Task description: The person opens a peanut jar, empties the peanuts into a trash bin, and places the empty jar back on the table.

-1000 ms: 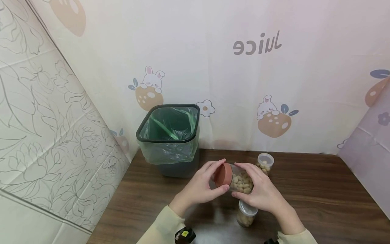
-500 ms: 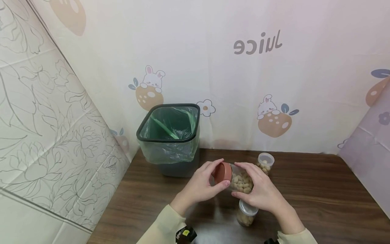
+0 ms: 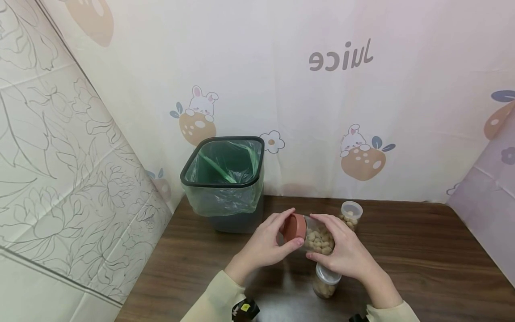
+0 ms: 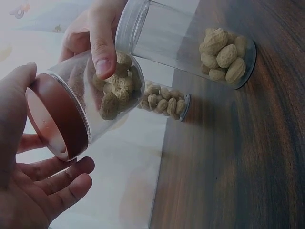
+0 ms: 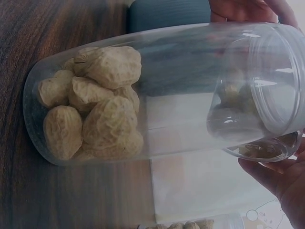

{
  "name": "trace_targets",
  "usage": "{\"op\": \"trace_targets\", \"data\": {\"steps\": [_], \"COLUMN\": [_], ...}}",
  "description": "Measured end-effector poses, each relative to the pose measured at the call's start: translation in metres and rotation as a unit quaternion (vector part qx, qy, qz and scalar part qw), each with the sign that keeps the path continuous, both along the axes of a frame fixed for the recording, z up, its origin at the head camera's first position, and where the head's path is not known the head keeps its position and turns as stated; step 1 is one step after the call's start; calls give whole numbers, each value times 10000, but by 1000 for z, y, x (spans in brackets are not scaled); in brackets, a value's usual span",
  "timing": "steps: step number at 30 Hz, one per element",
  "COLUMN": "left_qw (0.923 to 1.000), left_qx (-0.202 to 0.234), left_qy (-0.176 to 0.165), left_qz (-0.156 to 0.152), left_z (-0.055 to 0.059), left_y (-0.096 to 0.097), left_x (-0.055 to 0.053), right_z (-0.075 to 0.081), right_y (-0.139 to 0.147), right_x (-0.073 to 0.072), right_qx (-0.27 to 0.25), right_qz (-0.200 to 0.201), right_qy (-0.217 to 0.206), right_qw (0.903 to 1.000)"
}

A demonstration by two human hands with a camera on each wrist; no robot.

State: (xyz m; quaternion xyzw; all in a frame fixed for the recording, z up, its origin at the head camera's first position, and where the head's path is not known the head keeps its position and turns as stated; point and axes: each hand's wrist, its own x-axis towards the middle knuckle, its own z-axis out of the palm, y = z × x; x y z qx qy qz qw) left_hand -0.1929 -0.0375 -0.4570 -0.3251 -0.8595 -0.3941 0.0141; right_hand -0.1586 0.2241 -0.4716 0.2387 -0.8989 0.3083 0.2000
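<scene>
A clear plastic jar (image 3: 319, 241) with a reddish-brown screw lid (image 3: 293, 228) is held tilted on its side above the table, its lid end to the left. Unshelled peanuts (image 4: 114, 95) lie inside it, toward the base. My right hand (image 3: 347, 251) grips the jar's body, thumb below and fingers over the top. At the other end my left hand (image 3: 265, 245) holds the lid between thumb and fingers. The lid sits on the jar's mouth. Close under the right hand stands a second peanut jar (image 3: 326, 281), upright with a clear top.
Another open-looking small jar (image 3: 350, 216) of peanuts stands behind the right hand. At the back left is a grey bin (image 3: 237, 223) with a black rim and a green liner bag. Brown wooden table (image 3: 422, 250) spreads to the right, with patterned cloth walls behind and left.
Left thumb and fingers have shifted slightly to the left on the lid, which has moved slightly with them. The right hand and the jar's body have stayed in place.
</scene>
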Motion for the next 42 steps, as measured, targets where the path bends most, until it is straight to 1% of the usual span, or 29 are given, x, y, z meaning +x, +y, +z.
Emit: {"op": "trace_targets", "data": {"steps": [3, 6, 9, 15, 16, 23, 28, 36, 42], "left_qw": [10000, 9999, 9997, 9976, 9972, 9945, 9915, 9897, 9897], "left_qx": [10, 79, 176, 299, 293, 357, 337, 330, 303], "left_qy": [-64, -57, 45, 378, 449, 646, 914, 1023, 1009], "left_qz": [7, -36, -168, -490, -523, -744, -859, -951, -967], "left_z": [-1, -1, -1, -2, -3, -4, -5, -3, -2], "left_y": [-1, -3, -5, -9, -10, -14, -13, -11, -11], "left_x": [0, 0, -1, -1, -1, -2, -3, -4, -6], "right_z": [0, 0, 0, -1, -2, -1, -1, 0, 1], "right_y": [0, 0, 0, 1, 1, 2, 2, 2, 2], "right_x": [0, 1, 0, 1, 1, 2, 2, 1, 0], "right_qx": [-14, -15, -23, -7, -6, 7, 0, 24, 46], "right_qz": [2, -10, -28, -59, -56, -30, -22, -20, -18], "right_qy": [-8, -11, -4, 9, 20, 68, 83, 140, 162], "right_qw": [10000, 10000, 10000, 10000, 10000, 10000, 10000, 9999, 9999]}}
